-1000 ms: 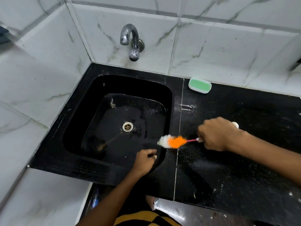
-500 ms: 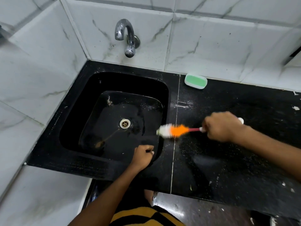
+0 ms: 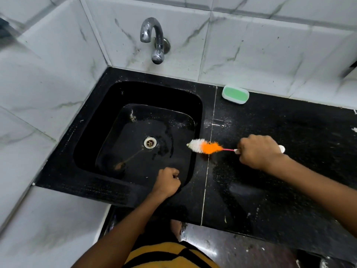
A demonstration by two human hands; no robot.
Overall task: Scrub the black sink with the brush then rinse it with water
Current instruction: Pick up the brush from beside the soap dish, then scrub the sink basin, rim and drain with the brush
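Note:
The black sink [image 3: 100, 120] is set into a black stone counter, with a metal drain [image 3: 150, 142] in its wet floor. My right hand [image 3: 258, 151] is closed around the white handle of a brush [image 3: 204, 146] with white and orange bristles. The bristle head lies over the sink's right rim, pointing left. My left hand [image 3: 168, 182] is curled into a fist at the sink's front right corner, resting on the edge; nothing shows in it. A chrome tap [image 3: 154, 39] sticks out of the wall above the sink, and no water runs from it.
A green soap in a white dish [image 3: 235, 94] sits on the counter [image 3: 289, 171] by the back wall. White marble-look tiles close in the left and back. A brown streak [image 3: 127, 159] marks the sink floor. The counter's front edge is near my body.
The brush head has shifted a little left and further along the sink's right rim. My left hand stays at the front right corner. The camera view has moved slightly.

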